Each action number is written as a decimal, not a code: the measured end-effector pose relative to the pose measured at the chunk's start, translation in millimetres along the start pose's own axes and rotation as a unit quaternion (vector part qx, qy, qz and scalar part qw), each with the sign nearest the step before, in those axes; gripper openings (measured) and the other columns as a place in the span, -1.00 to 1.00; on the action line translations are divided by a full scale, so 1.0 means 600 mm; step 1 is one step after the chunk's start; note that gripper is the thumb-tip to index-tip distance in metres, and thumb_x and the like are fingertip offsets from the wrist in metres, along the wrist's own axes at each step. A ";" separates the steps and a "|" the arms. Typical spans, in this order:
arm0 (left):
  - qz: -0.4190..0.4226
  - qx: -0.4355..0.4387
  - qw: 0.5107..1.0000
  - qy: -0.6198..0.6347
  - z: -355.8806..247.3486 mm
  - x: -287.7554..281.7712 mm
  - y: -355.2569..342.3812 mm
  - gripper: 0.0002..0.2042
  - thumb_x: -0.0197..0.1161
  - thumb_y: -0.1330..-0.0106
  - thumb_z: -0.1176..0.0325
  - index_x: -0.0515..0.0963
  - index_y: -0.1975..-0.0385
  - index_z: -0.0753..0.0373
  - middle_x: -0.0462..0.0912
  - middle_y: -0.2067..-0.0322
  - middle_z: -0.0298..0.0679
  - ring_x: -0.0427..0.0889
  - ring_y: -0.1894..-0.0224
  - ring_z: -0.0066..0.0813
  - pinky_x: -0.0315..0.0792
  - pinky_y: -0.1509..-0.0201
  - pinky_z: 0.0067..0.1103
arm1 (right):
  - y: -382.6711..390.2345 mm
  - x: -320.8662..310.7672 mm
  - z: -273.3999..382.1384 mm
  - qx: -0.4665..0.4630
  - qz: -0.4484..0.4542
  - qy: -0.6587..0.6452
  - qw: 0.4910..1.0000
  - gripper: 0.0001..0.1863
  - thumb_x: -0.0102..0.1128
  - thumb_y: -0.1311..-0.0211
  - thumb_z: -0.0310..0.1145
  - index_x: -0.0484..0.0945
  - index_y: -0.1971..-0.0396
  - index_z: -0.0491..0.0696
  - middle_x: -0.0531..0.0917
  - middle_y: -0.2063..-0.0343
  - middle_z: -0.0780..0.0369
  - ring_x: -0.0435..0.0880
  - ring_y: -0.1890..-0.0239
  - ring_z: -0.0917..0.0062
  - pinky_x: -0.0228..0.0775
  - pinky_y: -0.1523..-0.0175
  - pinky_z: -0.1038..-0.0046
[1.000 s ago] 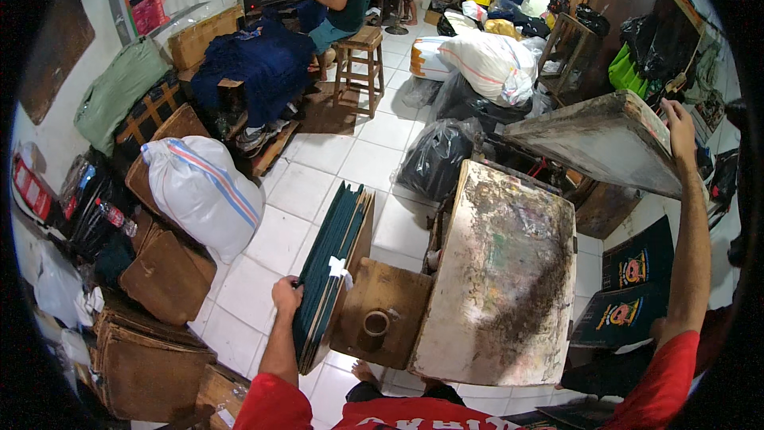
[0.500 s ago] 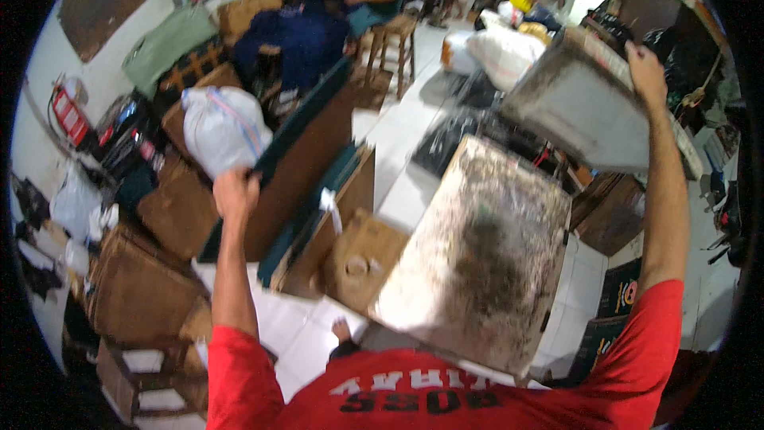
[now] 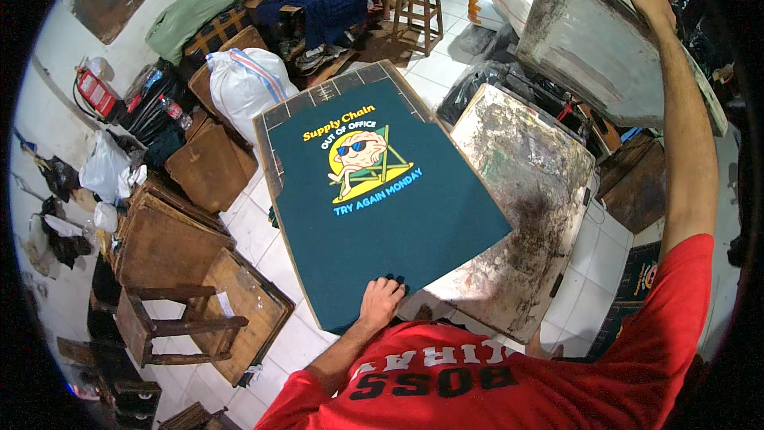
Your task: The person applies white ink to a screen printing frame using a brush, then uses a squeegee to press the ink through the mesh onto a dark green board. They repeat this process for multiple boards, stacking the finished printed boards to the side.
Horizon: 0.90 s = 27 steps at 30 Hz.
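Note:
A flat board [image 3: 278,123] bears a dark green fabric panel [image 3: 382,251] with a cartoon print in yellow, pink and light blue. My left hand [image 3: 382,300] grips its near edge, fingers curled over the fabric. The board's right part overlaps a stained, pale flat bed [image 3: 517,199] with dark smears. Up at the right, my right hand [image 3: 649,1] is closed around the upper edge of a raised, tilted grey plate [image 3: 593,40]; a small dark piece shows at its fingers. Part of the bed is hidden under the board.
At the left are a white sack [image 3: 248,84], leaning brown boards [image 3: 171,243], a wooden frame stool [image 3: 187,322] and a fire extinguisher [image 3: 97,94]. A wooden stool [image 3: 418,12] stands behind. Black plastic bags [image 3: 481,84] lie beyond the bed. Dark printed panels [image 3: 637,275] lie at the right.
The board has turned from edge-on to face up and come rightward over the bed. My left hand has moved to its near edge. My right hand stays on the raised plate.

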<state>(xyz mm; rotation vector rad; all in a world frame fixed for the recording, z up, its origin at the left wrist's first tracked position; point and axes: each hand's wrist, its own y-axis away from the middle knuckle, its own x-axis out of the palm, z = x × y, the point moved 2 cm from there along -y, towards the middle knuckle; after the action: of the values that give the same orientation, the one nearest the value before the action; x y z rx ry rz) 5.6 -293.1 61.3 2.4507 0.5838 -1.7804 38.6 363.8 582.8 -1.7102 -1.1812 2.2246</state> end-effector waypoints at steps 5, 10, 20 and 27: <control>-0.293 -0.359 0.879 -0.114 0.156 0.012 0.098 -0.30 0.40 -0.27 -0.05 0.48 -0.23 0.40 0.53 -0.13 0.15 0.46 -0.22 0.18 0.31 -0.31 -0.08 | -0.004 0.003 -0.005 0.036 -0.023 0.010 0.999 -0.17 -0.22 -0.41 0.34 0.49 -0.33 -0.05 0.54 -0.28 -0.09 0.47 -0.36 -0.04 0.28 -0.43 0.08; -0.309 -0.688 0.618 0.221 0.293 0.056 0.153 -0.39 0.10 -0.51 -0.07 0.65 0.22 0.57 0.73 0.30 0.24 0.68 0.17 0.27 0.51 -0.04 -0.05 | -0.026 0.022 -0.029 0.022 -0.035 -0.001 0.999 -0.16 -0.22 -0.41 0.36 0.48 -0.34 -0.05 0.54 -0.28 -0.09 0.46 -0.37 -0.04 0.27 -0.43 0.10; -0.217 -0.675 0.705 0.002 0.378 -0.107 0.129 -0.38 -0.05 -0.56 -0.12 0.69 0.15 0.42 0.71 0.22 0.26 0.67 0.12 0.32 0.47 0.04 0.01 | 0.025 -0.018 0.008 0.040 -0.040 -0.013 0.998 -0.22 -0.17 -0.46 0.32 0.58 -0.22 -0.09 0.62 -0.18 -0.07 0.57 -0.27 0.03 0.34 -0.36 0.15; -0.140 -0.562 0.815 -0.003 0.475 -0.130 0.037 -0.38 -0.06 -0.55 -0.13 0.68 0.14 0.40 0.72 0.23 0.22 0.67 0.12 0.29 0.48 0.05 0.01 | 0.157 -0.087 0.112 0.110 -0.097 -0.036 0.989 -0.33 0.00 -0.34 0.30 0.75 0.06 -0.02 0.72 0.02 -0.07 0.70 -0.09 0.03 0.53 -0.19 0.07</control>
<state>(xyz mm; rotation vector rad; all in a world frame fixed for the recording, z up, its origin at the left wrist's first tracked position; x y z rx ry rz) -265.6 -409.6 34.7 1.5336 1.4998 -0.9401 34.4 238.0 569.9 -1.3828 -1.0224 2.2186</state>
